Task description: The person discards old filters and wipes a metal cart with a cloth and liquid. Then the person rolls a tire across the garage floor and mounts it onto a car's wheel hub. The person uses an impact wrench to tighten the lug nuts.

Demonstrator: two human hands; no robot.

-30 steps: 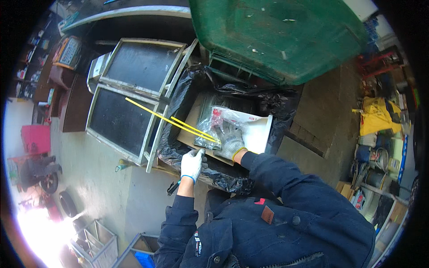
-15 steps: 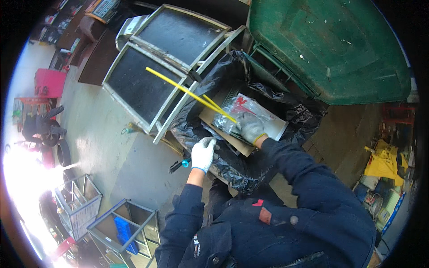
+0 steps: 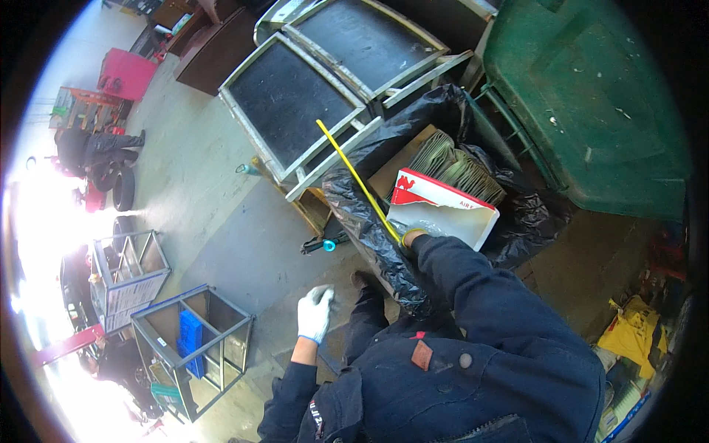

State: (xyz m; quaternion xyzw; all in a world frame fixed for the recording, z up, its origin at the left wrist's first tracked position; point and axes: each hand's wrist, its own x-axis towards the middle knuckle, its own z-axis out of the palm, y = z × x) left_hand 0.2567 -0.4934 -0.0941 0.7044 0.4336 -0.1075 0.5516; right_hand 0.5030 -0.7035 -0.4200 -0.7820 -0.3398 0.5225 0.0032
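My left hand (image 3: 314, 314), in a white glove with grey fingertips, hangs outside the bin. Its fingers look loosely extended and nothing shows in them. My right hand (image 3: 409, 235) reaches down into the black bin bag (image 3: 354, 210). Only its yellow cuff and wrist show clearly; the fingers are hidden. A long yellow strip (image 3: 357, 177) slants from beside that wrist over the bag's rim. Clear plastic film (image 3: 418, 224) lies around the hand. Next to it rests a torn red-and-white cardboard box (image 3: 443, 210). Behind the box is a pleated, dirty filter (image 3: 459, 171).
The bin's green lid (image 3: 591, 111) hangs open at the right. Black panels in metal frames (image 3: 295, 103) stand beyond the bin. A turquoise-ended tool (image 3: 328, 245) sits by the bag. Metal frame stands (image 3: 193, 347) and a crouching person (image 3: 92, 151) are at left.
My right hand has gone deeper into the bag, along with the plastic film. My left hand has left the bag's edge and dropped toward my body. The box and filter are more exposed.
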